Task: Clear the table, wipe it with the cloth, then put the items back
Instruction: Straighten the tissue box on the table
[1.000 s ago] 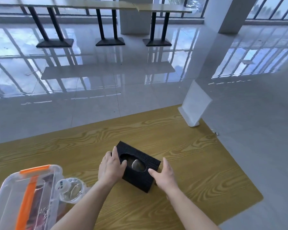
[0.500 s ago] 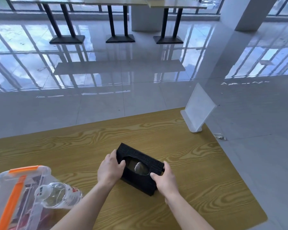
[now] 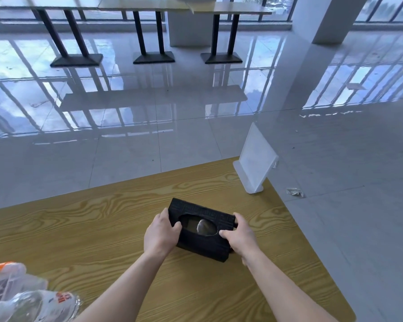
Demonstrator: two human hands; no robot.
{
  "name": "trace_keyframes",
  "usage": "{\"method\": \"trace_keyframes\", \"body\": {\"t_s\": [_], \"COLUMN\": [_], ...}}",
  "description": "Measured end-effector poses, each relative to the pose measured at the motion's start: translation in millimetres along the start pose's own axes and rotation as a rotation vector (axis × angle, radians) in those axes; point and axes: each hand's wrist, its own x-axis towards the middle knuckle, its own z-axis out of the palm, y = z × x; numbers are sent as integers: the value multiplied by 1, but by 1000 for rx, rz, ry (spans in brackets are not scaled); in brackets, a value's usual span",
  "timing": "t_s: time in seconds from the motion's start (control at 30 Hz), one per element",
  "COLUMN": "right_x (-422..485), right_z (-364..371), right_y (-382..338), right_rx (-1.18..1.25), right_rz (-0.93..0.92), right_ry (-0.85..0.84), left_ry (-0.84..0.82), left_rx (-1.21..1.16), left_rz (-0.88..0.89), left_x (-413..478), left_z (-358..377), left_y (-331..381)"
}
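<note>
The bench [image 3: 79, 228] fills the lower part of the frame. The black box [image 3: 203, 247] seems to rest on it, a little below the middle. My left hand [image 3: 159, 235] grasps the left end of the box and my right hand [image 3: 241, 238] grasps the right end. Both thumbs lie on the top, beside the oval opening.

I think the step is to take the box off the bench, so that I can wipe. I should press both ends equally, lift it level, and keep my thumbs out of the opening.

The white stand [image 3: 256, 163] is upright at the far right corner of the bench, apart from the box. In the lower left corner are a clear tub [image 3: 2, 275] with an orange lid and a bottle [image 3: 33, 305], both blurred. If I carry the box to the left, I must pass over them. I see no cloth.
</note>
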Motion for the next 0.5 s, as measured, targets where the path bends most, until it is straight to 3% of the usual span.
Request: {"method": "trace_keyframes", "body": {"t_s": [0.5], "right_x": [70], "right_z": [-36], "right_y": [-37], "right_rx": [-76], "right_rz": [-45], "right_ry": [-41], "left_ry": [20], "left_rx": [-69], "left_rz": [-52], "left_x": [41], "left_z": [21], "left_y": [34]}}
